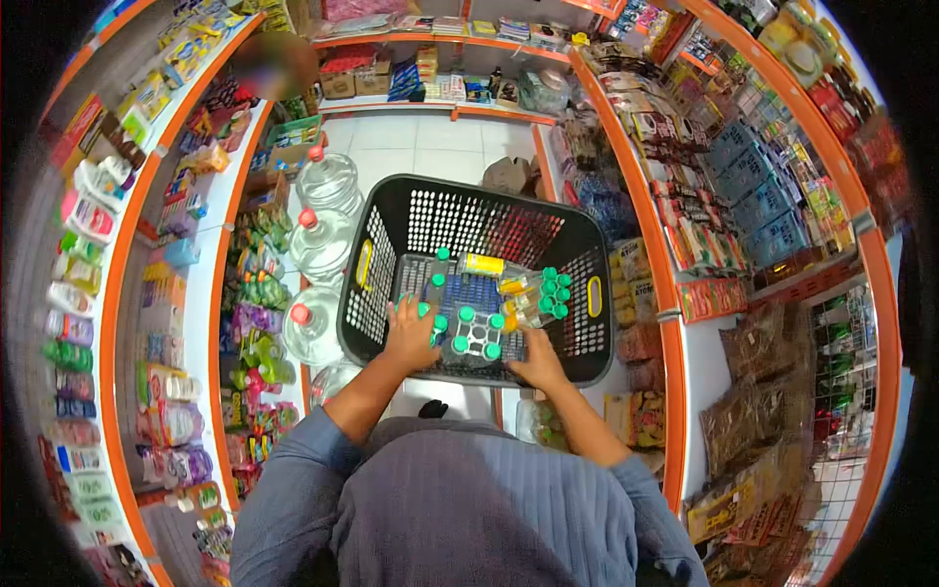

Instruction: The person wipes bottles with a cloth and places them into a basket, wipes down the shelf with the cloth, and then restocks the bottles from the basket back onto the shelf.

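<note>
My left hand (pixel 411 338) reaches into the left front of a black perforated basket (pixel 479 191). Its fingers are spread beside small bottles with green caps (pixel 440 323); I see no firm grip. My right hand (pixel 539 363) is at the front right of the basket, thumb and fingers apart, close to a pack of bottles (pixel 477 335) with green caps. Another green-capped cluster (pixel 554 293) lies tilted on the right, by bottles of yellow-orange liquid (pixel 514 284). A yellow-labelled bottle (pixel 481 264) lies at the back. Upright on the left stands a dark green-capped bottle (pixel 437 284).
Large clear water jugs (pixel 323 240) with red caps line the basket's left side. Orange-edged shelves (pixel 112 342) of bottles rise on the left, and shelves of packets (pixel 675 186) on the right. A brown bag (pixel 509 176) sits on the white tiled floor (pixel 430 137) behind the basket.
</note>
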{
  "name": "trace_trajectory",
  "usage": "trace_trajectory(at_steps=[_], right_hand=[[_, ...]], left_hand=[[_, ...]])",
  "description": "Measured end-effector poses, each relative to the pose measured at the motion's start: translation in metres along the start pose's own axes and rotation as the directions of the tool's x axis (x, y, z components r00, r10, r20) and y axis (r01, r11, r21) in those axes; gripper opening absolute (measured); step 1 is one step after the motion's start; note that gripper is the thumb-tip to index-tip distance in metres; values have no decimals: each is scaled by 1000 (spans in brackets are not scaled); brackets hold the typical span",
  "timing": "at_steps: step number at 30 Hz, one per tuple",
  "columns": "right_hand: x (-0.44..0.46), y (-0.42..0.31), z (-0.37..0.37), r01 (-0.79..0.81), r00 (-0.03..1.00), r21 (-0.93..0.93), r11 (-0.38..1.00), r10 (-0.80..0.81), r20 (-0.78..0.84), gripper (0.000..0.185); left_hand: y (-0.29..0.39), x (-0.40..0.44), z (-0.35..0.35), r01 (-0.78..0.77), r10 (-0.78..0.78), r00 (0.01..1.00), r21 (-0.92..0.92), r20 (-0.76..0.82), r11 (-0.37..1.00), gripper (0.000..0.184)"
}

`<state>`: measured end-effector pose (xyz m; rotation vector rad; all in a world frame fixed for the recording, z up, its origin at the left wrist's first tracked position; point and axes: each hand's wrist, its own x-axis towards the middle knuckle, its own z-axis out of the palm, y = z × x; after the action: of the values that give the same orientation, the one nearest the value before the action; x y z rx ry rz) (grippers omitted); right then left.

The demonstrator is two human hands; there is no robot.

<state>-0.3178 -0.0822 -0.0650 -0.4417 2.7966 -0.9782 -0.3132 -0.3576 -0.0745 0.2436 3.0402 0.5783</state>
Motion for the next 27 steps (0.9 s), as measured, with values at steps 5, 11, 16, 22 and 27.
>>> trace_trajectory(at_steps=[5,11,16,22,27], right_hand=[[46,38,33,-150,914,-12,989,143,379,118],[57,50,58,22,961,158,987,-65,269,127],[58,50,66,-66,970,344,937,-21,244,109],[58,53,65,75,981,342,937,-131,142,100],[59,39,45,70,989,388,919,-115,94,91]], left_hand=[[-14,38,24,-138,88,956,166,278,976,115],[-7,55,53,-148,126,923,33,363,988,128],[-2,64,59,-89,103,911,-54,398,995,117],[-7,59,67,-171,193,940,-103,283,980,105],[-1,63,53,-177,233,932,-211,278,961,102]])
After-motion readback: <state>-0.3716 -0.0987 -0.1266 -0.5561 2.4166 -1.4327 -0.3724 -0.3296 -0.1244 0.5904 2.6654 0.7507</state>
